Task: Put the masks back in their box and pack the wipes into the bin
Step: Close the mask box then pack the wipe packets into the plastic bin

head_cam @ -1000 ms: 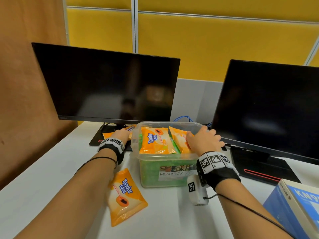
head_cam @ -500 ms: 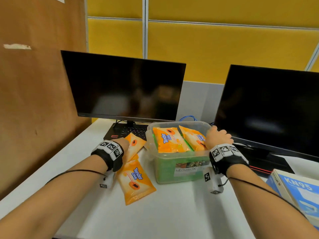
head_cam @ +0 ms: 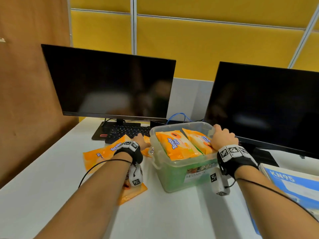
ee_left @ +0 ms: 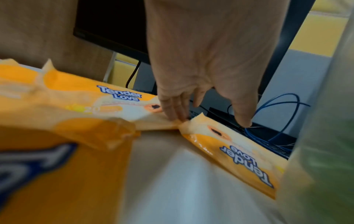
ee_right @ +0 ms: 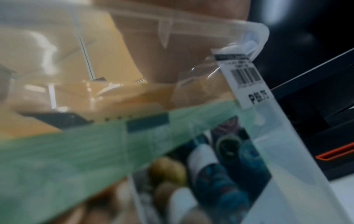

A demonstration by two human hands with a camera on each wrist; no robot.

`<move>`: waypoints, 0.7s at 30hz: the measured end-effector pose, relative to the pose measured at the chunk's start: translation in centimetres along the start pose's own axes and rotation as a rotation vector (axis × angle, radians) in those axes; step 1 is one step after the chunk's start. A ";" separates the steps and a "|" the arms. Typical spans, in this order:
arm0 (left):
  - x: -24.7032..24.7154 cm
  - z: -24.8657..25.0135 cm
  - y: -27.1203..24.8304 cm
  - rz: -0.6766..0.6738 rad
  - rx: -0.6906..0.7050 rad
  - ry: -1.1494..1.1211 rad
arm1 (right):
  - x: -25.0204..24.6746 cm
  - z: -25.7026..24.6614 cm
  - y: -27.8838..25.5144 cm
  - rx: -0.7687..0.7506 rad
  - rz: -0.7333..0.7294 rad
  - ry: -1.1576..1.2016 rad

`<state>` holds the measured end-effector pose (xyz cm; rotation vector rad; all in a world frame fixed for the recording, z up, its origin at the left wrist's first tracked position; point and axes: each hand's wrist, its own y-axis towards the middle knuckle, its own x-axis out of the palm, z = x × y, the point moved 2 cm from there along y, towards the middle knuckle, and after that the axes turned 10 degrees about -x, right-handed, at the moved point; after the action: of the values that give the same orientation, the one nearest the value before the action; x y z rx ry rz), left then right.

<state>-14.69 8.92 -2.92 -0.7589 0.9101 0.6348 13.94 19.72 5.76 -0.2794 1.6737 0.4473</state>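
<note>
Right wrist view blurred; right hand (head_cam: 222,138) grips bin (head_cam: 174,167) rim; left hand (ee_left: 201,63) fingers spread.

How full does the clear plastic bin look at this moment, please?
Partly full, lid off. Two orange wipe packs stand inside the bin, with other packs lying outside on the desk.
</note>
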 end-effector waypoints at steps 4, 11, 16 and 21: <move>0.6 1.1 -0.4 -0.049 0.062 0.097 | 0.0 0.1 0.1 -0.016 0.012 0.010; -3.7 -1.1 -1.5 0.179 -0.004 -0.232 | -0.4 0.0 -0.3 -0.008 0.003 0.035; -6.1 -7.5 -3.4 0.097 -0.149 0.088 | -0.6 -0.6 -1.1 0.016 -0.010 0.040; -5.0 -15.7 0.3 -0.003 -0.301 0.207 | -0.4 -2.3 -1.9 0.061 0.002 0.054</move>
<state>-24.39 -4.31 -4.89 -1.1114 1.0136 0.7086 12.73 16.97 6.20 -0.2466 1.7378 0.3926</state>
